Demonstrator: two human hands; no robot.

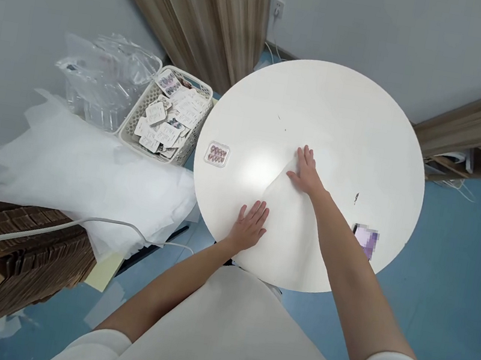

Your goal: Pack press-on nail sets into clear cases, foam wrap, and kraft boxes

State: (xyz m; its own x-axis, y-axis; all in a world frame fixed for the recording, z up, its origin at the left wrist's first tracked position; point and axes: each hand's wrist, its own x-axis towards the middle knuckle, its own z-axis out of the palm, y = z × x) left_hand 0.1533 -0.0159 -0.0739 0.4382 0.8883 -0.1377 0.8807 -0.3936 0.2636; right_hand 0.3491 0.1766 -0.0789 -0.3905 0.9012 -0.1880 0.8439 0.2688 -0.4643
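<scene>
A thin white sheet [285, 220] lies on the round white table [360, 114], hard to make out against the top. My left hand [249, 226] rests flat near the sheet's left corner, fingers spread. Farther back, my right hand [306, 172] is pressed flat at the sheet's far corner, its thumb apart from the fingers. Neither hand grips anything. To the left of both hands sits a small clear case [217, 154] with rows of pinkish press-on nails in it.
A purple pixelated item [366, 241] lies by the right table edge. Left of the table stand a white basket [204, 87] of cards, clear plastic packaging [106, 76], a stack of white foam sheets [86, 171] and folded cardboard [32, 256]. A pale cable [115, 222] crosses the sheets.
</scene>
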